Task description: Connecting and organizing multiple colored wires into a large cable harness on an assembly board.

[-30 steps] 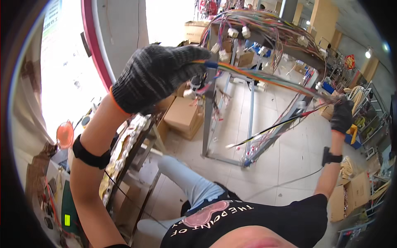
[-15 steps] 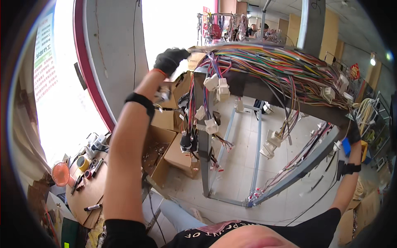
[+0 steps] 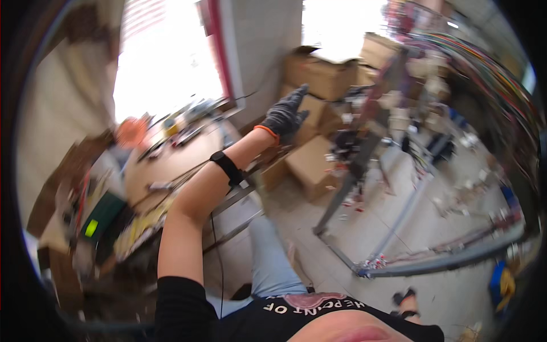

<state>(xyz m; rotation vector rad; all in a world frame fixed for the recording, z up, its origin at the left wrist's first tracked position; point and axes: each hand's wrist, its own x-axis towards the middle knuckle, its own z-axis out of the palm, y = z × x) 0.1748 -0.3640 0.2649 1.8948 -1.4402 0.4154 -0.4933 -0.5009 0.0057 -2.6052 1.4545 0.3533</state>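
Note:
My left hand (image 3: 285,117), in a dark grey glove with an orange cuff, reaches forward with fingers stretched and nothing visible in it. It is nearest to the cardboard boxes (image 3: 316,165), apart from the harness. My right hand (image 3: 404,297), low at the right, shows small and dark beside my shirt; its fingers are too blurred to make out. A thick bundle of coloured wires (image 3: 490,62) runs along the upper right, on a grey metal frame (image 3: 444,266). White connectors (image 3: 400,119) hang from it, smeared by motion.
At the left stands a round table (image 3: 171,162) with tape and tools, plus a pink fan (image 3: 132,132). Nearer is a dark green box (image 3: 103,216). More cartons (image 3: 322,74) are stacked under the window. A blue and yellow object (image 3: 502,286) sits at the far right.
The view has swung left, so the harness has shifted to the right edge. My left hand has come away from the bundle's left end; my right hand has dropped from its right end.

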